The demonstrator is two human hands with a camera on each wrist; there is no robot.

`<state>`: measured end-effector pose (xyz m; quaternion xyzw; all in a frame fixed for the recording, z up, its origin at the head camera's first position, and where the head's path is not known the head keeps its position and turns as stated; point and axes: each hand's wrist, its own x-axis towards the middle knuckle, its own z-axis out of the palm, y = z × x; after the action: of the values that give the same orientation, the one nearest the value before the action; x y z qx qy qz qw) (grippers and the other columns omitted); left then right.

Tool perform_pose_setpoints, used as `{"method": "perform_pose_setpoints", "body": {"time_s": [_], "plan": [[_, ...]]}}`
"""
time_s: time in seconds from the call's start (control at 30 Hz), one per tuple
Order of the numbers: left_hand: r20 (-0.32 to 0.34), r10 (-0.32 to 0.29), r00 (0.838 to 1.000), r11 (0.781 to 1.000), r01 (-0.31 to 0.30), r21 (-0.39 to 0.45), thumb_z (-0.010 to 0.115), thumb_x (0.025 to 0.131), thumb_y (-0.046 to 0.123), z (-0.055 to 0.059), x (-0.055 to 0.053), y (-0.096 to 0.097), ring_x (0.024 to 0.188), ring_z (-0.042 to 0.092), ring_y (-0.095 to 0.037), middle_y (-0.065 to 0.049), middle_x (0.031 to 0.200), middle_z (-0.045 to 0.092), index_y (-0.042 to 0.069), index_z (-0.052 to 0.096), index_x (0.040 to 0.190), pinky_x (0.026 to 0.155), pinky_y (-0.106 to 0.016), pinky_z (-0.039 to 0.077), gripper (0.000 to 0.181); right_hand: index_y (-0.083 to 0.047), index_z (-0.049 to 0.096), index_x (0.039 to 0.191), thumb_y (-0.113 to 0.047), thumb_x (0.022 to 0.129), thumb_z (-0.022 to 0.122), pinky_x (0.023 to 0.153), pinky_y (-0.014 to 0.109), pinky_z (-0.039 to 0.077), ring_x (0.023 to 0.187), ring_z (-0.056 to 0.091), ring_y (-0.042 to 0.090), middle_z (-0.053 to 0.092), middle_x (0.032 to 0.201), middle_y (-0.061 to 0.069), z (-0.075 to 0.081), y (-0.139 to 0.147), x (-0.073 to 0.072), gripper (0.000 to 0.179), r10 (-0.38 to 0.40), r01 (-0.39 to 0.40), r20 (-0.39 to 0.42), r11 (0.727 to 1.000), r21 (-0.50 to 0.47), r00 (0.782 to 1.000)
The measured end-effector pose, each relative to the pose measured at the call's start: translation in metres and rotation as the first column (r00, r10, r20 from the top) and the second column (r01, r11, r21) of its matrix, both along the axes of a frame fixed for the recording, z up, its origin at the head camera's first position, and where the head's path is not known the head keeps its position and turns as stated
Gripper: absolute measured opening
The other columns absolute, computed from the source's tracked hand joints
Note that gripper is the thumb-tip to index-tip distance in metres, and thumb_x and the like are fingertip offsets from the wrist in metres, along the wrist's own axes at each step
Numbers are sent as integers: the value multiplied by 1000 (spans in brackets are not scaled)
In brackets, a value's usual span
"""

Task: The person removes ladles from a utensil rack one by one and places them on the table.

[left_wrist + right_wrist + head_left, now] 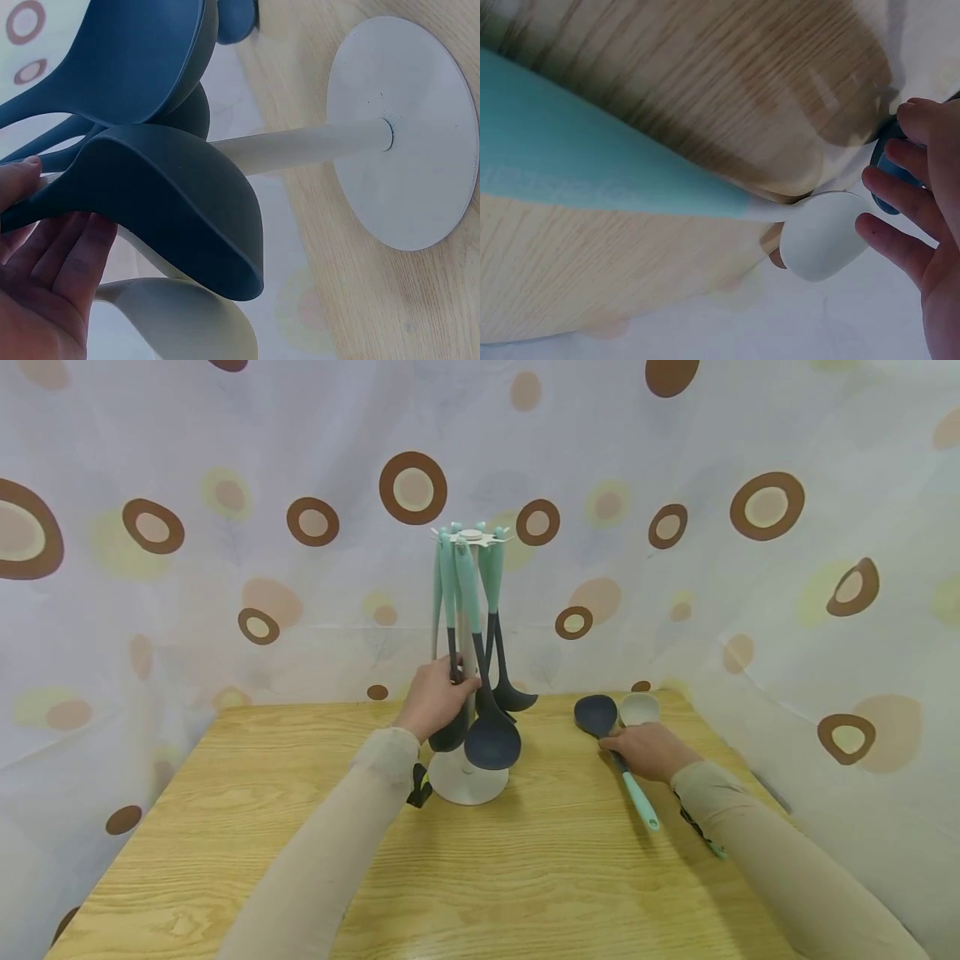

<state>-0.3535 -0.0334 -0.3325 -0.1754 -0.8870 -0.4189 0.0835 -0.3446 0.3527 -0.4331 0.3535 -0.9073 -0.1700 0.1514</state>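
Note:
A white utensil stand (468,787) holds several mint-handled utensils hung from its top ring. My left hand (437,697) grips the dark neck of a hanging ladle (448,735), close beside the pole; in the left wrist view its thumb and fingers lie on either side of that neck. Another dark ladle (492,743) hangs in front. To the right, my right hand (648,750) pinches the neck of a dark spoon (596,715) with a mint handle, low over the table. Alongside lies a white-headed spoon (825,236), its handle partly hidden beneath my right arm in the head view.
The wooden table (247,827) meets a patterned cloth (337,585) at its back, and the cloth also runs down the right side. A second dark ladle (516,697) and a pale utensil head (184,322) hang around the pole.

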Motion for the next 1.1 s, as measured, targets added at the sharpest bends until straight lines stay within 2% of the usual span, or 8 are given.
{"method": "perform_pose_setpoints", "body": {"time_s": [0.33,0.43,0.57,0.67,0.77,0.83,0.97,1.1], "plan": [[5,-4,1000,1000,4,-7,63,100,30,1,3,-1,93,72,-24,-9,97,72,10,62,102,80,-41,58,20,-23,71,114,-11,91,73,46,31,44,53,54,9,72,81,-3,-8,3,2,26,-97,100,102,995,-23,990],[2,2,1000,1000,-2,-11,63,100,30,1,3,-1,92,72,-24,-9,97,72,10,62,101,80,-41,58,20,-23,70,118,-12,93,72,45,29,42,52,51,7,71,79,-2,-8,3,3,28,-122,124,105,992,-6,987],[4,6,1000,1000,-6,-16,63,100,30,2,3,-1,91,72,-24,-9,97,72,10,62,102,79,-41,58,20,-17,67,127,-12,97,65,45,28,36,48,44,8,65,71,-3,-2,1,8,31,-172,182,176,982,-45,969],[5,5,1000,1000,-5,-16,63,100,30,2,3,-1,89,71,-24,-9,97,72,10,62,103,78,-41,58,20,-11,69,116,-10,95,65,47,31,39,50,45,10,62,70,-2,5,3,16,21,-190,216,203,970,-115,961],[-1,4,1000,1000,-4,-18,63,100,30,2,3,0,88,71,-23,-9,97,71,10,62,104,78,-40,58,20,-12,65,93,-10,90,71,47,35,44,52,49,13,62,70,0,9,10,23,6,-212,237,162,959,-155,964],[-3,2,1000,1000,-2,-18,63,100,30,2,3,0,89,71,-24,-9,97,72,10,62,104,78,-41,58,20,-11,60,83,-10,88,72,47,37,44,52,50,15,59,67,1,9,16,25,13,-249,269,139,950,-160,959],[-5,2,1000,1000,-2,-16,63,100,30,2,3,0,89,71,-23,-9,97,72,11,62,103,77,-40,58,19,-10,56,78,-8,89,68,48,39,44,54,52,18,55,65,3,6,29,26,16,-341,365,170,920,-144,925],[0,3,1000,1000,-3,-19,63,100,30,1,2,0,89,71,-23,-9,97,72,11,62,104,75,-39,57,20,-7,55,82,-5,93,60,50,41,45,57,56,22,58,68,6,4,38,26,12,-388,435,269,888,-148,882]]}}
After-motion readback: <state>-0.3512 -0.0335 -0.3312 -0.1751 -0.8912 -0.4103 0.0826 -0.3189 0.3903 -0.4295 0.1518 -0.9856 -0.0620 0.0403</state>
